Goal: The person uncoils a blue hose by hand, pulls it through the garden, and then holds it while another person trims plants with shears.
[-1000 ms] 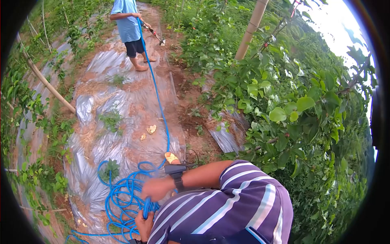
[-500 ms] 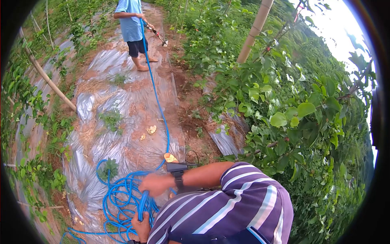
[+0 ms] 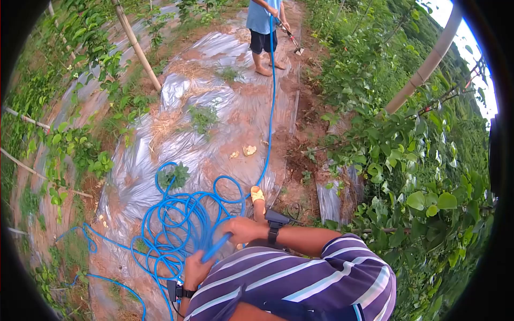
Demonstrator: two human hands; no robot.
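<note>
A long blue hose (image 3: 184,206) lies in tangled loops on the ground sheet in front of me. My right hand (image 3: 242,230) is closed round a section of it, close to my body. Lower and to the left, my left hand (image 3: 197,267) grips the other end of that short section. Between the two hands the hose is blurred by motion. From the pile, one line of hose runs up to the other person (image 3: 262,27), who stands barefoot and holds a tool with a metal head (image 3: 298,51).
Silver plastic sheeting (image 3: 128,176) with soil and straw covers the path. Bamboo poles (image 3: 136,45) lean on the left, and another pole (image 3: 425,72) stands at the right. Leafy plants (image 3: 401,160) line both sides. My yellow shoe (image 3: 257,193) is beside the hose.
The view has turned, so the scene sits further right and more hose shows at the left. My right hand has moved away from my left, and the hose section between them now slants.
</note>
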